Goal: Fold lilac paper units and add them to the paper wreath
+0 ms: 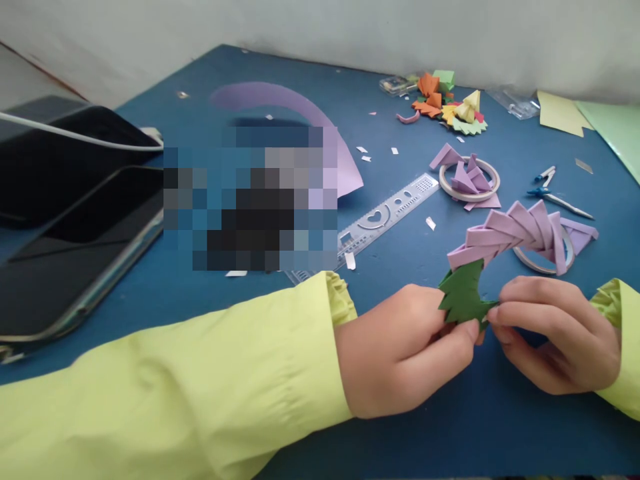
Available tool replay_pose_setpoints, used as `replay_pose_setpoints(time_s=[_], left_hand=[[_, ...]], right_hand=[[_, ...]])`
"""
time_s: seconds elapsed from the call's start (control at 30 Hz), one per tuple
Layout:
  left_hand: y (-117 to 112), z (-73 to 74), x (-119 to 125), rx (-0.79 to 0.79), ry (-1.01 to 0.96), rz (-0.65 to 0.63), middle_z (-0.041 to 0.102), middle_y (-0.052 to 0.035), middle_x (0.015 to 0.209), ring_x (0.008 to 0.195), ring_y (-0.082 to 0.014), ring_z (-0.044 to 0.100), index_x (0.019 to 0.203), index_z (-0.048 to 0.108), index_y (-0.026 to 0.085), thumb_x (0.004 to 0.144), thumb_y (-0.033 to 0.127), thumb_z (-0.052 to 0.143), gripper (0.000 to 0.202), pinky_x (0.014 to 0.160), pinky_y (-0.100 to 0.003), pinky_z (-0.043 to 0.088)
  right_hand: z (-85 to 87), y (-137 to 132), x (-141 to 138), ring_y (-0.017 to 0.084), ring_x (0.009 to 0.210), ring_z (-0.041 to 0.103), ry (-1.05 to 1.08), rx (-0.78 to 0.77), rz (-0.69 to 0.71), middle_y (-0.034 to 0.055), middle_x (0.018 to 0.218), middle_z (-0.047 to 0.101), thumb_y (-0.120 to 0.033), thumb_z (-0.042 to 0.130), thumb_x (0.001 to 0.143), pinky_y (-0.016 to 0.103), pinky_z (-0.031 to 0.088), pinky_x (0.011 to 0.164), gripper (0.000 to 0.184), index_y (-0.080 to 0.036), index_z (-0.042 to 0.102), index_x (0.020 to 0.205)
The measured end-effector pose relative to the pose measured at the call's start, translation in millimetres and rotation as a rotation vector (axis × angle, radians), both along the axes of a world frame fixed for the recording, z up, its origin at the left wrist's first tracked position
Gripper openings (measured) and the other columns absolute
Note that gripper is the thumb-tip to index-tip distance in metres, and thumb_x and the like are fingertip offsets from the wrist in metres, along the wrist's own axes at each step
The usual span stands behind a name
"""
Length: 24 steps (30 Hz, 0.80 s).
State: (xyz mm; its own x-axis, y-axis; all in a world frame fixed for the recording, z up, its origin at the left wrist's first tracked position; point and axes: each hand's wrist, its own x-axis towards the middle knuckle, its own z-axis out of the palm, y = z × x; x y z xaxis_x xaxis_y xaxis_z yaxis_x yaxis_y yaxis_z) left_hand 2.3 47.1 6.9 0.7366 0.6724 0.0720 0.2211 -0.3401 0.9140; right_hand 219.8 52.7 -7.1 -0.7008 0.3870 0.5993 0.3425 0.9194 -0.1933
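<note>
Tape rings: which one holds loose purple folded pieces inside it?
The far tape ring, beside the ruler, holds them. The nearer ring lies partly hidden behind the purple chain.

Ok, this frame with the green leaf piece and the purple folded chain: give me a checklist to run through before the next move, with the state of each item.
1. Left hand pinches the green leaf piece: ok.
2. Right hand fingertips on the leaf's right tip: ok.
3. Purple folded chain meets the leaf's top: ok; whether they are glued, cannot tell.
4. Chain lifted off the blue table: cannot tell, its far end overlaps a tape ring.
5. Ruler and pen lie apart from both hands: ok.
</note>
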Motion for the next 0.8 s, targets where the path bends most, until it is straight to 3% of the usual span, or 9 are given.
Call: replay_pose_setpoints(time_s=[0.8], left_hand=[[2.4,-1.6,0.1,0.027,-0.013,-0.053,0.050,0.0020,0.068,0.063,-0.0115,0.047,0.070,0.041,0.019,0.091,0.013,0.036,0.022,0.061,-0.026,0.035]], right_hand=[[-0.7,-1.4,0.1,0.015,0.076,0.060,0.034,-0.038,0.015,0.0063,0.088,0.065,-0.006,0.058,0.085,0.027,0.052,0.063,0.019,-0.010,0.058,0.103]])
